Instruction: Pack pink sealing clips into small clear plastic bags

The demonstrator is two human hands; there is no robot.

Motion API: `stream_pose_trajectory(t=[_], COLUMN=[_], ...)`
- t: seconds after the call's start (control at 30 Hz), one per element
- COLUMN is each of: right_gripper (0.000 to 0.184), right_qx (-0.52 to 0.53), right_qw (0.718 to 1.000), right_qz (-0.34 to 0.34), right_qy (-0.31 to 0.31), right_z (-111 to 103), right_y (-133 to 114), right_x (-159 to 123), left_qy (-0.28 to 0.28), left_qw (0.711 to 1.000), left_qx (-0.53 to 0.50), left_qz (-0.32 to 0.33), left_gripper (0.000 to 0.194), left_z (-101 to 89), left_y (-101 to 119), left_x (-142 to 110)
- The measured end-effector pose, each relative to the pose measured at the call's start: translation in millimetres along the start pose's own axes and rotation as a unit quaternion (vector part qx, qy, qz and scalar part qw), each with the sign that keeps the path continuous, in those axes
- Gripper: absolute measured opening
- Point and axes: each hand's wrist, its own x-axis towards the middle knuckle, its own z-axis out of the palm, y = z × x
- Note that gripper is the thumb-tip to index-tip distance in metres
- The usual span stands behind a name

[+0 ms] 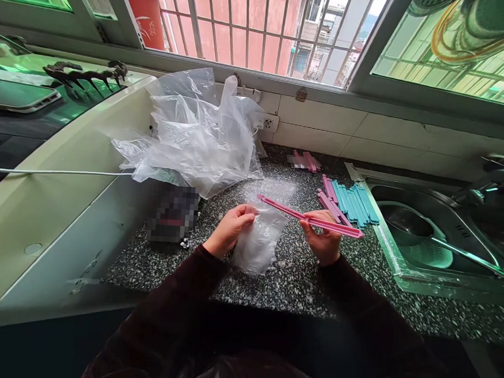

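In the head view my left hand (232, 229) pinches the edge of a small clear plastic bag (258, 244) above the speckled counter. My right hand (324, 240) grips a long pink plastic strip (285, 208) near its middle; its left end passes over the top of the bag. The strip looks like a bag sealing clip, with a groove along it. Just beyond my right hand lie more pink strips (332, 203) beside a row of teal strips (353, 202). Farther back, a few pink strips (304, 160) rest on or in clear plastic.
A heap of clear plastic bags (199, 133) fills the back left of the counter (301, 282). Near my left hand stands a blurred-out dark package (173, 215). At the right is a sink (405, 274) holding a pan (405, 221). A white cable (54, 172) crosses the left side.
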Motion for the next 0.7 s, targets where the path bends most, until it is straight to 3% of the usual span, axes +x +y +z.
stream_pose_trajectory(t=[0.13,0.27,0.47,0.7], right_gripper=[0.004,0.004,0.007,0.003], right_qx=[-0.034,-0.033,0.02,0.055], right_qw=[0.999,0.999,0.997,0.996], right_qz=[0.004,0.023,0.003,0.021], right_qy=[0.037,0.014,-0.073,-0.067], right_z=[-2.3,5.3,17.8,14.0], right_y=[14.2,23.7,13.7,3.3], right_x=[3.6,-0.7,-9.3,-10.5], left_qy=[-0.013,-0.019,-0.025,-0.012], left_qw=[1.0,0.998,0.999,0.996], left_qx=[-0.019,-0.055,-0.02,0.065], left_qz=[0.001,0.009,0.025,0.065], left_gripper=[0.014,0.016,0.017,0.021], left_z=[2.3,2.7,-0.8,-1.7], left_y=[6.0,10.0,5.2,1.5], left_x=[-4.4,-7.2,-4.8,-2.8])
